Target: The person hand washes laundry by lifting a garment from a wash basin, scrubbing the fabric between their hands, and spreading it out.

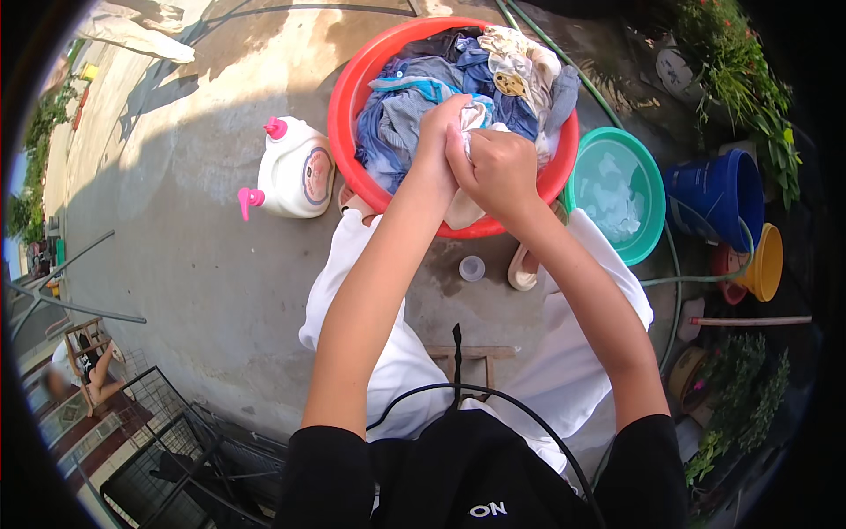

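Both hands are together over a large red plastic basin [342, 142] heaped with clothes. My left hand [441, 129] is closed on a white cloth [473, 116], part of which shows between the hands. Pressed against it, my right hand [499, 162] is a fist around the same cloth. Under and beyond the hands lie blue garments [410, 112], one with a turquoise edge. A cream patterned garment [522, 59] rests at the basin's far right, partly up on the rim. The cloth's lower part is hidden behind my hands.
A white detergent jug [296, 168] with pink caps stands left of the basin. To the right are a green basin [654, 218] of sudsy water, a blue bucket [717, 198], a yellow bucket [768, 261] and a hose [675, 281]. A small clear cup [471, 268] sits between my feet.
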### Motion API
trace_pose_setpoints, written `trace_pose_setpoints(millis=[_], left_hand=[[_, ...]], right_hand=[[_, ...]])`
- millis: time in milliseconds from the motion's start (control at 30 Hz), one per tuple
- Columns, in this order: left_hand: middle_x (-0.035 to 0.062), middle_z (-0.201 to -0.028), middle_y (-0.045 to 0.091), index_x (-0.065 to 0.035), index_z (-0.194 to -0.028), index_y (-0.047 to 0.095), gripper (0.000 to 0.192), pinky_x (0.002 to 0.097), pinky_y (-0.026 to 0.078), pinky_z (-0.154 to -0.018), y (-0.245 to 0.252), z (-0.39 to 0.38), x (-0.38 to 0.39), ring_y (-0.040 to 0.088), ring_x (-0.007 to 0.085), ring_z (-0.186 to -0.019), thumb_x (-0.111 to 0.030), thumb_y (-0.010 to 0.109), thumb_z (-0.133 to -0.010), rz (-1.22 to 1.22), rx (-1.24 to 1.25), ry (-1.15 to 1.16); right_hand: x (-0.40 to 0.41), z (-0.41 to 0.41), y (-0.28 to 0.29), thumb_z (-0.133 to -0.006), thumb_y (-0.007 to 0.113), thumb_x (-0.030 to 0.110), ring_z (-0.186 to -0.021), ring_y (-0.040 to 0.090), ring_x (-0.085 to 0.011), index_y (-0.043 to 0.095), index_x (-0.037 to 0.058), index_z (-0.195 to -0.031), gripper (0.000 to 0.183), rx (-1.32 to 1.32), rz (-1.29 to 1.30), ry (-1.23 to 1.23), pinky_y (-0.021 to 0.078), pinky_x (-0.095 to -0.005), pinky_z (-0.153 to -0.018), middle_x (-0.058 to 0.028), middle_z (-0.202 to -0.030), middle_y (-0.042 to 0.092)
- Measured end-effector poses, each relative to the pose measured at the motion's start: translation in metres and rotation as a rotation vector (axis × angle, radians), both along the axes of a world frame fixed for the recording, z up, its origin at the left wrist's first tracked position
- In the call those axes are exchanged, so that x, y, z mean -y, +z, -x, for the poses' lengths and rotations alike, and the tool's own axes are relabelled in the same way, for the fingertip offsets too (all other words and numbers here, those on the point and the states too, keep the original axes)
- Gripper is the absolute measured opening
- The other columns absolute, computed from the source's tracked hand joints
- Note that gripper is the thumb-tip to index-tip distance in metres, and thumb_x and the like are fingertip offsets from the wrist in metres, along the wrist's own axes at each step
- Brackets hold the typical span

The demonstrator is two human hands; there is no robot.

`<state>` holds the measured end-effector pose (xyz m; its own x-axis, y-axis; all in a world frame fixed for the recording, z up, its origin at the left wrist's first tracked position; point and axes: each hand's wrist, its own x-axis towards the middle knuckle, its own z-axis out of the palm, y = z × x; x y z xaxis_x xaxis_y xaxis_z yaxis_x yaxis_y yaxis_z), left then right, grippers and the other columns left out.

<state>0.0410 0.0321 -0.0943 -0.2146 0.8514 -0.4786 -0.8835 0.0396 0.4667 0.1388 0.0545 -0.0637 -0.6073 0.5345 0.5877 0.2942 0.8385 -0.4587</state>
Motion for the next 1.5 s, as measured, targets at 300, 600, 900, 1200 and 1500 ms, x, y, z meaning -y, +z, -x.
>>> trace_pose_setpoints(millis=[300, 600, 900, 1200, 1500], left_hand=[[0.0035, -0.066, 0.053, -0.0054, -0.068, 0.053, 0.008, 0.0278, 0.044, -0.051, 0.033, -0.023, -0.01, 0.056, 0.0145, -0.058, -0.008, 0.051, -0.074, 0.119, 0.117, 0.141], [0.0002, -0.063, 0.046, -0.0069, -0.068, 0.048, 0.007, 0.0302, 0.04, -0.046, 0.038, -0.032, -0.009, 0.047, 0.0125, -0.05, -0.001, 0.049, -0.07, 0.168, 0.1, 0.173], [0.0013, -0.063, 0.047, -0.008, -0.065, 0.048, 0.008, 0.0271, 0.038, -0.046, 0.028, -0.014, -0.001, 0.046, 0.0113, -0.051, -0.003, 0.049, -0.07, 0.077, -0.09, 0.136], [0.001, -0.063, 0.045, -0.007, -0.066, 0.046, 0.006, 0.0271, 0.038, -0.048, 0.039, 0.002, -0.001, 0.045, 0.0112, -0.052, -0.003, 0.049, -0.069, 0.149, -0.238, 0.172], [0.0004, -0.063, 0.046, -0.0065, -0.067, 0.049, 0.007, 0.0261, 0.038, -0.047, 0.039, -0.02, -0.006, 0.046, 0.0097, -0.052, -0.003, 0.05, -0.073, 0.059, -0.238, 0.258]], right_hand=[[-0.027, -0.004, 0.002, -0.082, 0.054, 0.025, -0.037, 0.046, -0.0292, 0.048, 0.0031, -0.044, 0.044, -0.031, 0.218, -0.203, 0.0353, -0.0373, -0.038, -0.013, -0.043, 0.046], [-0.038, -0.006, -0.002, -0.08, 0.055, 0.026, -0.037, 0.045, -0.0301, 0.048, 0.0025, -0.045, 0.043, -0.031, 0.257, -0.249, 0.0342, -0.0376, -0.039, -0.0148, -0.044, 0.045], [-0.009, -0.001, 0.009, -0.079, 0.055, 0.025, -0.037, 0.047, -0.0277, 0.049, 0.003, -0.045, 0.041, -0.045, 0.176, -0.101, 0.0349, -0.0373, -0.038, -0.014, -0.043, 0.046], [0.013, 0.004, 0.003, -0.078, 0.057, 0.025, -0.036, 0.045, -0.0276, 0.044, 0.0049, -0.044, 0.042, -0.075, 0.066, -0.04, 0.0345, -0.0373, -0.037, -0.0128, -0.044, 0.046], [-0.029, 0.007, 0.003, -0.081, 0.054, 0.027, -0.041, 0.049, -0.0307, 0.052, 0.0011, -0.048, 0.042, 0.013, 0.398, -0.359, 0.0369, -0.0391, -0.042, -0.0162, -0.045, 0.047]])
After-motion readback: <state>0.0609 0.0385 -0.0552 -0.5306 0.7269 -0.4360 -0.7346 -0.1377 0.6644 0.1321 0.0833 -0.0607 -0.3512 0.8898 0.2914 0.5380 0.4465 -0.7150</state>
